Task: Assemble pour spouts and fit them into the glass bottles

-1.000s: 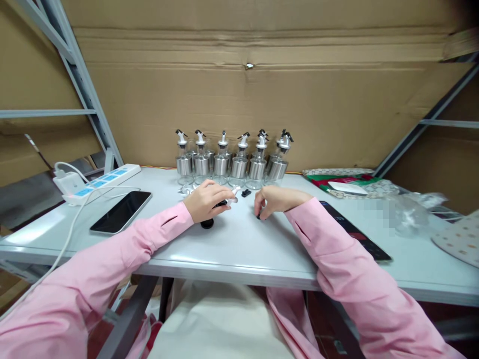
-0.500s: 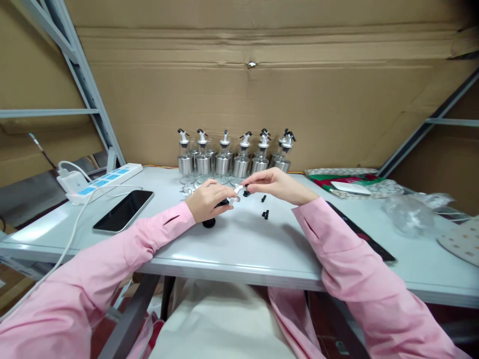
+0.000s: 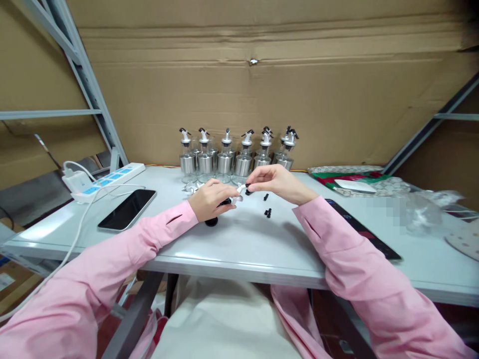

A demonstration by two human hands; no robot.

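Between thumb and fingers, my left hand (image 3: 212,200) grips a white pour spout (image 3: 239,192) with a black lower part. My right hand (image 3: 275,183) pinches a small black cap (image 3: 247,186) at the spout's tip. On the table beneath my left hand rests a round black piece (image 3: 211,222). Several white spouts (image 3: 191,187) lie behind that hand. Small black pieces (image 3: 268,213) are scattered to the right, with another black piece (image 3: 266,197) a little farther back.
Glass and steel oil bottles (image 3: 225,162) with spouts stand in rows at the back. A phone (image 3: 127,210) and a power strip (image 3: 112,180) lie on the left. On the right are a dark tablet-like slab (image 3: 364,230), a plastic bag (image 3: 421,212) and patterned cloth (image 3: 389,187).
My right fingertips have closed in on the tip of the spout with the black cap. My left hand keeps its hold. The whole view has shifted slightly.
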